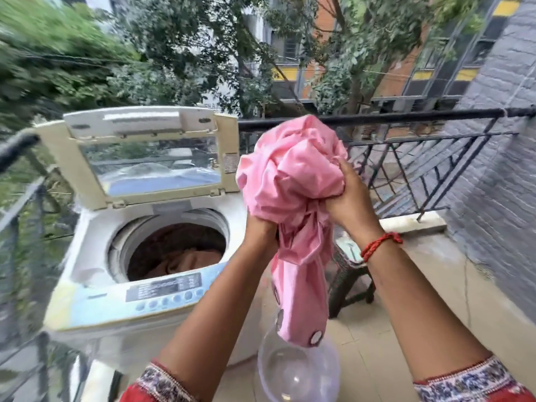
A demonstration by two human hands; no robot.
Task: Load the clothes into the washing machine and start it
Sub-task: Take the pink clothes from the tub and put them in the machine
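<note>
A bunched pink garment (293, 181) is held up in the air to the right of the washing machine (95, 236). My left hand (261, 227) grips it from below on the left. My right hand (351, 195) clutches it on the right side. A pink end with a round button hangs down toward a clear basin (298, 369). The white top-loader stands with its lid (145, 158) raised. Brown clothes (179, 253) lie inside the drum. The control panel (165, 288) runs along the machine's front edge.
A black metal railing (412, 166) borders the balcony behind and on the left. A dark wicker stool (348, 274) stands right of the machine. A grey brick wall (499, 169) closes the right side. Tiled floor lies below.
</note>
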